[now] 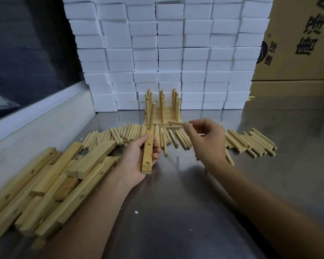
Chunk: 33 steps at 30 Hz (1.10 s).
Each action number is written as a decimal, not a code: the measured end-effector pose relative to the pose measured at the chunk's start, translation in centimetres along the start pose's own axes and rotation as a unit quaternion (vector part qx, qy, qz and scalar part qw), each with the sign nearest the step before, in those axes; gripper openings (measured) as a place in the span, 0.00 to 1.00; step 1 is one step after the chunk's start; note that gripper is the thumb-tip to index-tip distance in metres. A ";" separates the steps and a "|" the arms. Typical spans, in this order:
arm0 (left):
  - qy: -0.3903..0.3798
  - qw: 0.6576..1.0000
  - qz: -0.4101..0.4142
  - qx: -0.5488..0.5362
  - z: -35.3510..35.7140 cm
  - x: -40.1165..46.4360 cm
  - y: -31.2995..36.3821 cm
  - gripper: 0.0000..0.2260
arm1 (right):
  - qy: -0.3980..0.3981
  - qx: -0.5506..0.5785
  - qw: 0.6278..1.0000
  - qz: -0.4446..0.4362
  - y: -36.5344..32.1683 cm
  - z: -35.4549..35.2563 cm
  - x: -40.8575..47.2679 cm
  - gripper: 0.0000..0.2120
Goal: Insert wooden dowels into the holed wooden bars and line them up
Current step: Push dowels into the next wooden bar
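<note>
- Left hand [138, 161] is wrapped around a holed wooden bar [147, 154], pointing toward 12 o'clock, with one dowel [151, 115] already standing upright in its far hole; two holes open.
- Right hand [206, 139] pinches a loose dowel [175, 123] between thumb and fingertips, lying sideways at about 1 o'clock from the bar, not touching it.
- Finished bars with upright dowels [162, 107] are lined up at 12 o'clock, against the white foam blocks [168, 53].
- Spare dowels [251, 141] are spread across the steel bench [176, 202]; bare bars pile [45, 184] at 9 o'clock.
- Cardboard box [297, 43] at 2 o'clock.
</note>
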<state>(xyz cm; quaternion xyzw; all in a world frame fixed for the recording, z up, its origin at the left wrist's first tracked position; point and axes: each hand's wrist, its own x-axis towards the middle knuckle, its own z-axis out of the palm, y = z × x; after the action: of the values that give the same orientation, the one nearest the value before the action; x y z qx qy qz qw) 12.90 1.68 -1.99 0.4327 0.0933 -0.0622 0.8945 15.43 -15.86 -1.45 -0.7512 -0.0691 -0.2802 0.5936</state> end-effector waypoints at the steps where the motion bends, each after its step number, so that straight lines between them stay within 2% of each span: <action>1: 0.000 1.000 0.000 0.000 0.0 0.0 0.0 0.15 | 0.003 0.012 1.000 0.003 -0.2 0.0 0.2 0.04; 9: 0.004 1.000 0.007 0.002 0.0 0.0 -0.1 0.16 | -0.045 0.103 0.994 0.018 -0.8 -0.2 0.4 0.04; 13: 0.001 1.000 0.012 0.007 0.0 0.0 0.0 0.17 | -0.066 0.074 0.995 0.021 -0.5 0.0 -0.1 0.02; 20: -0.003 1.000 0.014 0.008 -0.1 0.0 -0.1 0.15 | -0.101 0.051 0.991 0.077 0.1 0.4 -0.4 0.14; 24: -0.010 1.000 0.014 0.015 -0.1 0.0 -0.1 0.15 | -0.128 0.054 0.986 0.089 -0.3 0.6 -0.6 0.05; 29: -0.022 0.999 0.015 0.045 0.0 0.0 -0.2 0.14 | -0.151 0.061 0.984 0.068 -0.9 0.9 -0.9 0.06; 33: -0.033 0.997 0.022 0.069 0.1 0.0 -0.4 0.15 | -0.175 0.133 0.970 0.103 -1.6 1.2 -1.0 0.02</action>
<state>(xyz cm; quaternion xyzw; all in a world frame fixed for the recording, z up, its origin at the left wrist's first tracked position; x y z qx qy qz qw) 12.78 1.32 -2.23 0.4934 0.0494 -0.0636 0.8661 14.29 -14.00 -0.75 -0.7063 -0.1311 -0.0701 0.6921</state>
